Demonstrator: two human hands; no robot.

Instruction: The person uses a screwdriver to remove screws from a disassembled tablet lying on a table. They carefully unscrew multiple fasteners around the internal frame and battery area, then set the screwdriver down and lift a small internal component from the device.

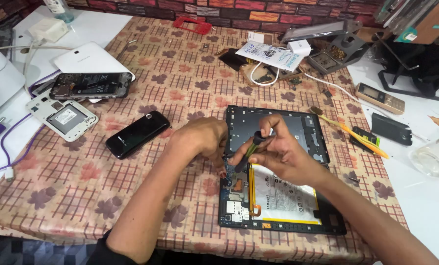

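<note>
Left of centre: we see a black phone [137,134] on the patterned cloth [82,181].
Far left: we note an opened white handset [62,117].
Right: we find an orange-handled tool [352,132] and a bar phone [379,98].

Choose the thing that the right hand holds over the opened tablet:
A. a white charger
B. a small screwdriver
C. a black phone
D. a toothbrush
B: the right hand pinches a small screwdriver with a dark and yellow-green handle, its tip down on the opened tablet, while the left hand rests beside it.

Opened tablet [283,196] on the tablecloth [82,191] — phone [137,134] to its left.
</note>
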